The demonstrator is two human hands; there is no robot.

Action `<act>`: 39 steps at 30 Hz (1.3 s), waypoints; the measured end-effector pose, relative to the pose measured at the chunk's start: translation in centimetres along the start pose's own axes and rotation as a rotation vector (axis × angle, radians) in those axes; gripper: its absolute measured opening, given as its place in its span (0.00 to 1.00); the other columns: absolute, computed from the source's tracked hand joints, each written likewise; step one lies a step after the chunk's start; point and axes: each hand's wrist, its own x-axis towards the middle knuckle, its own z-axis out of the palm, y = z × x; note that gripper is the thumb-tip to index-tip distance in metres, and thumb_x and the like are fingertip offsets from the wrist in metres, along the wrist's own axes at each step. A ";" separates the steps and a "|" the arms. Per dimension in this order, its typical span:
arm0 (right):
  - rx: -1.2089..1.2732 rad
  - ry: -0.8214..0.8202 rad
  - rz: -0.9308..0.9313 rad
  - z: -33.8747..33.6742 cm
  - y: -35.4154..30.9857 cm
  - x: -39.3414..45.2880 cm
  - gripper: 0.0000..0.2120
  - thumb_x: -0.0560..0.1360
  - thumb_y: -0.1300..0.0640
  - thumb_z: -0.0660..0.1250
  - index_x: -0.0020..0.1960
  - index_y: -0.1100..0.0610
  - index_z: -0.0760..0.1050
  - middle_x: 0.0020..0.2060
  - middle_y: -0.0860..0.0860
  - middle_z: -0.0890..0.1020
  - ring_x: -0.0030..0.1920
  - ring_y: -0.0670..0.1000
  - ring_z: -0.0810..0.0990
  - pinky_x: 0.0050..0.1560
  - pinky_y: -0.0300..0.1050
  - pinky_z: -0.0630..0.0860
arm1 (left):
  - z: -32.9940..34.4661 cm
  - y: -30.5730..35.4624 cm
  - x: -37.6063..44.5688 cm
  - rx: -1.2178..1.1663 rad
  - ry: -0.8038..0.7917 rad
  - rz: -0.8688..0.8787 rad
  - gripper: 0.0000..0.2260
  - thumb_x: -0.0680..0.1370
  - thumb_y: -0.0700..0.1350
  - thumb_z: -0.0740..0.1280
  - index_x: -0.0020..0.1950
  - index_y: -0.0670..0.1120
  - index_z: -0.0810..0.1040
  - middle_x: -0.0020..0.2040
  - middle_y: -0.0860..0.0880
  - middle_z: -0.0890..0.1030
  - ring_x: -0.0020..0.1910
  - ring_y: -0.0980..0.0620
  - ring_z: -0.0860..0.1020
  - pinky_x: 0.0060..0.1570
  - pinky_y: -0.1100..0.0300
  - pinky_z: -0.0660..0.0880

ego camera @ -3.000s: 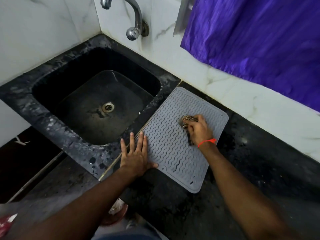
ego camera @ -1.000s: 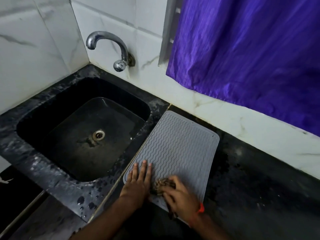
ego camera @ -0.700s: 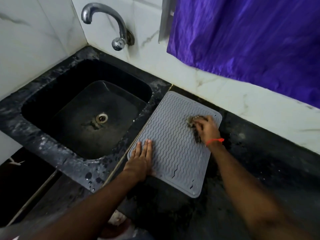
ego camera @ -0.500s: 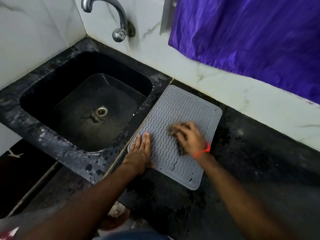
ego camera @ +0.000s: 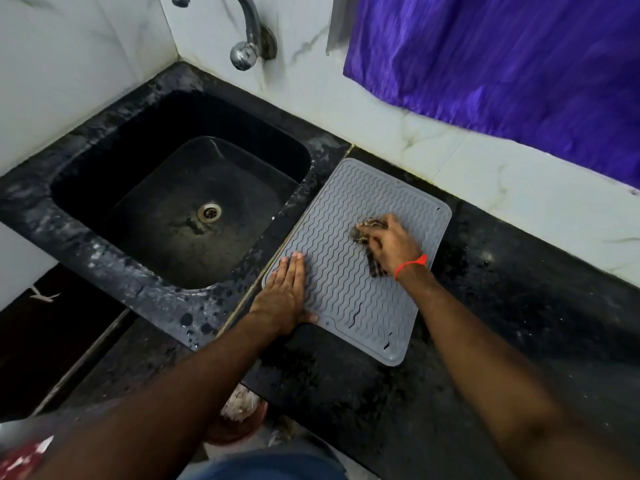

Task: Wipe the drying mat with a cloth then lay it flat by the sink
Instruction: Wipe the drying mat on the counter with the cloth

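A grey ribbed drying mat (ego camera: 349,258) lies flat on the black counter just right of the black sink (ego camera: 180,202). My left hand (ego camera: 285,296) presses flat on the mat's near left edge, fingers together. My right hand (ego camera: 389,245), with a red thread at the wrist, is closed on a dark patterned cloth (ego camera: 367,228) and holds it against the mat's middle right area. Most of the cloth is hidden under the hand.
A chrome tap (ego camera: 247,46) juts from the white marble wall above the sink. A purple curtain (ego camera: 502,64) hangs at the upper right. The black counter (ego camera: 519,306) stretches right of the mat. A reddish bowl (ego camera: 239,420) sits below the counter edge.
My right hand has slid the cloth back and forth over the mat, and now sits further toward the far right than half a second ago. The left hand has stayed pressed on the mat's near left edge.
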 end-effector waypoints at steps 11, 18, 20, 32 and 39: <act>0.094 -0.130 -0.291 2.2 -5.9 -12.2 0.15 0.78 0.49 0.60 0.62 0.41 0.77 0.57 0.49 0.71 0.51 0.51 0.77 0.50 0.45 0.77 | 1.2 0.2 0.9 -0.200 0.097 -0.038 0.55 0.75 0.64 0.67 0.76 0.38 0.28 0.79 0.40 0.31 0.77 0.43 0.30 0.74 0.51 0.32; -0.070 -0.017 -0.290 1.2 -1.4 -4.6 0.10 0.76 0.51 0.65 0.57 0.42 0.77 0.50 0.54 0.75 0.44 0.55 0.76 0.45 0.55 0.77 | 1.5 0.4 1.4 -0.177 0.056 -0.080 0.62 0.70 0.67 0.70 0.75 0.40 0.25 0.78 0.42 0.30 0.76 0.42 0.29 0.75 0.48 0.34; -0.144 0.045 -0.188 0.0 0.4 -0.7 0.08 0.76 0.53 0.67 0.54 0.44 0.77 0.48 0.56 0.75 0.44 0.57 0.76 0.47 0.60 0.75 | 1.6 0.4 1.4 -0.193 0.053 -0.070 0.62 0.70 0.68 0.71 0.75 0.41 0.24 0.78 0.42 0.29 0.76 0.42 0.29 0.75 0.48 0.34; -0.018 -0.083 -0.420 1.3 -3.4 -9.5 0.13 0.75 0.46 0.59 0.57 0.38 0.76 0.56 0.47 0.71 0.46 0.48 0.79 0.40 0.39 0.78 | 2.0 1.8 1.4 -0.195 0.125 -0.179 0.57 0.73 0.72 0.60 0.70 0.42 0.19 0.75 0.44 0.23 0.73 0.42 0.24 0.72 0.48 0.31; 0.047 0.012 -0.151 -0.8 3.8 2.4 0.09 0.73 0.51 0.69 0.51 0.45 0.72 0.49 0.60 0.79 0.42 0.59 0.79 0.43 0.59 0.78 | 2.0 2.0 1.9 -0.176 0.103 -0.202 0.58 0.72 0.73 0.60 0.70 0.41 0.19 0.73 0.47 0.22 0.73 0.43 0.24 0.73 0.47 0.32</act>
